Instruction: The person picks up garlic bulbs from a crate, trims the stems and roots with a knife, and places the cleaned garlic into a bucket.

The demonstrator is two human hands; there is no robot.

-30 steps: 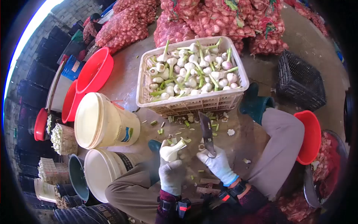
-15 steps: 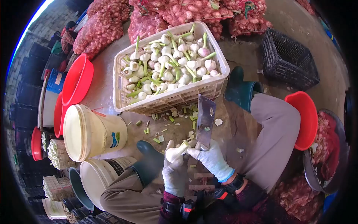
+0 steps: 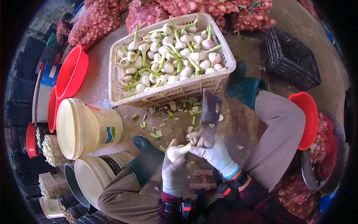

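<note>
My left hand (image 3: 174, 168), in a pale glove, is wrapped round a white garlic bulb (image 3: 173, 153) whose stem points up to the right. My gloved right hand (image 3: 215, 152) grips a broad cleaver (image 3: 210, 115) with its dark blade upright. The fingers of my right hand touch the garlic's stem beside the lower end of the blade. Beyond both hands stands a white plastic crate (image 3: 171, 92) heaped with garlic bulbs (image 3: 167, 67) on green stems. Cut stem pieces (image 3: 170, 113) and peel lie on the floor between the crate and my hands.
Two lidded white buckets (image 3: 95, 128) and red basins (image 3: 74, 72) stand at the left. To the right are a black crate (image 3: 291, 59), a red basin (image 3: 306, 119) and a metal pan (image 3: 317, 173). Net sacks (image 3: 97, 24) line the back, where a person (image 3: 63, 30) is at far left.
The view has shifted slightly. Green stem scraps at the blade's lower end look shorter, and a pale piece now shows between the blade and my left hand. Both grips are unchanged.
</note>
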